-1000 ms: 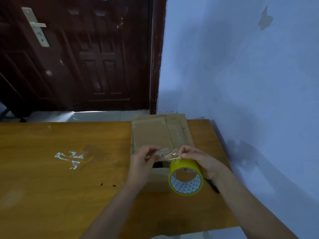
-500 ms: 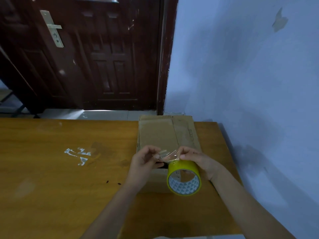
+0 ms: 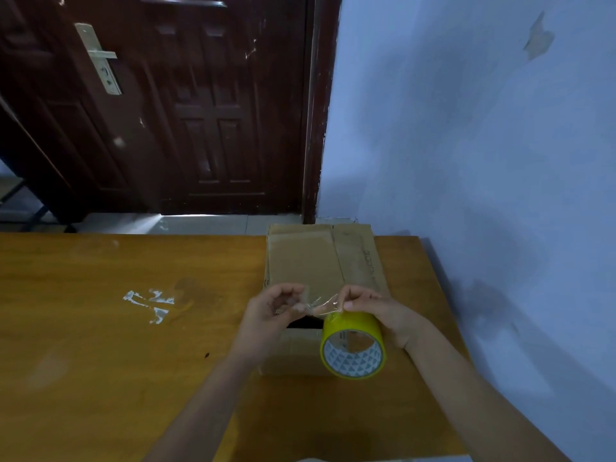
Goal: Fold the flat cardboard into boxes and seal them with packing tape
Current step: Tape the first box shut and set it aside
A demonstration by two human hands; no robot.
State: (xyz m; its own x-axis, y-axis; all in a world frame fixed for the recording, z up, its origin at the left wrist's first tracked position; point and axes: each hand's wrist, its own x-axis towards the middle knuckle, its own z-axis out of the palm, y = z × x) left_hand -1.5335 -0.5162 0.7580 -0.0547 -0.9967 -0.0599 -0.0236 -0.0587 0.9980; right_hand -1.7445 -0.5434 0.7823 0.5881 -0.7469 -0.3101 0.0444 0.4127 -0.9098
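Now both hands work tape over cardboard box at desk far right edge.
Left hand pinches tape end; right hand grips yellow tape roll.

What we count on the tabletop

We see one cardboard box, one yellow tape roll, and two hands.

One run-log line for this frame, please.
stage: starting tape | left hand: pinches free tape end | right hand: holds tape roll above cardboard box | box: on table, near flap gap open
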